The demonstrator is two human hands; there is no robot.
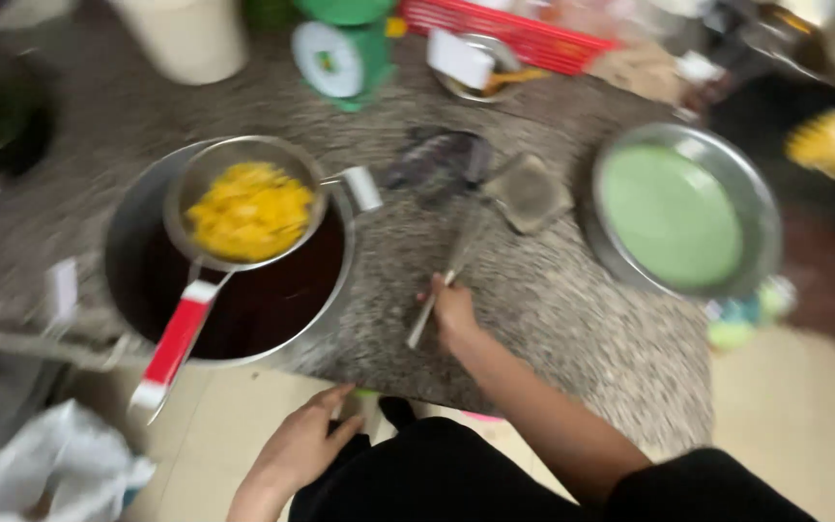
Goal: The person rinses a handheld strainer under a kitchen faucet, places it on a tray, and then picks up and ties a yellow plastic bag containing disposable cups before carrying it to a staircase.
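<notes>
My right hand [453,311] grips the thin metal handle of a flat mesh skimmer [531,193] that lies across the speckled stone counter [572,329]. My left hand [303,443] hangs below the counter's front edge, fingers loosely apart, holding nothing. To the left stands a large steel pot [326,300] of dark liquid. A round strainer [244,208] with a red and white handle [178,338] rests over the pot, filled with yellow pieces.
A wide steel bowl of pale green batter [674,217] sits at the right. Behind are a green kitchen scale [340,53], a small steel bowl [480,68], a red tray [509,29] and a dark object [437,159]. A white bag [50,464] lies lower left.
</notes>
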